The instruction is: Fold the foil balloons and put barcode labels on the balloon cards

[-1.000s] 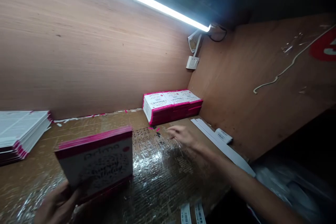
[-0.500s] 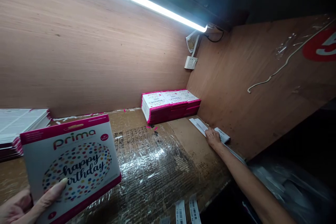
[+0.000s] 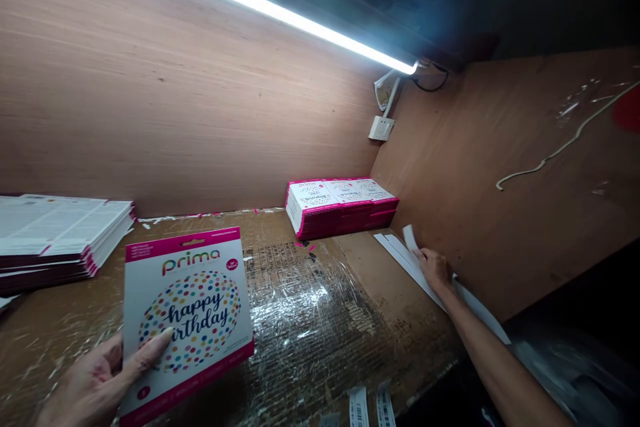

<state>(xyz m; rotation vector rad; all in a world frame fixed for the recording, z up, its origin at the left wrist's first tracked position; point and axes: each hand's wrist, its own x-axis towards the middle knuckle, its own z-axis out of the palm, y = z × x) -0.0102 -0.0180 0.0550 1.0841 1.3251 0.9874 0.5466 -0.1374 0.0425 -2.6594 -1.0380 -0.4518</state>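
The fingers (image 3: 156,345) of the left hand (image 3: 93,383) are clamped on the lower left edge of a pink-and-white packet (image 3: 193,313), the thumb laid across its front. The packet extends up and to the right of that thumb, printed face toward the camera, its slotted pink top edge pointing upward and its lettering climbing slightly rightward (the thumb covers the first letter of "birthday"). Its sides look close in length, so I cannot tell for sure which is the long axis, nor whether its bottom edge touches the bench (image 3: 305,313).

The fingers of the right hand (image 3: 434,270) are together, pinching a short white strip (image 3: 411,239). This strip's long axis runs upward from the fingertips, leaning left. Just left of these fingers, flat white strips (image 3: 393,250) lie on the bench, running from far left to near right. Farther left and beyond sits a packet stack (image 3: 345,207); past the left fingers, toward the far left, lies a second stack (image 3: 60,233). Two printed labels (image 3: 359,407) lie on the near side, between the hands.
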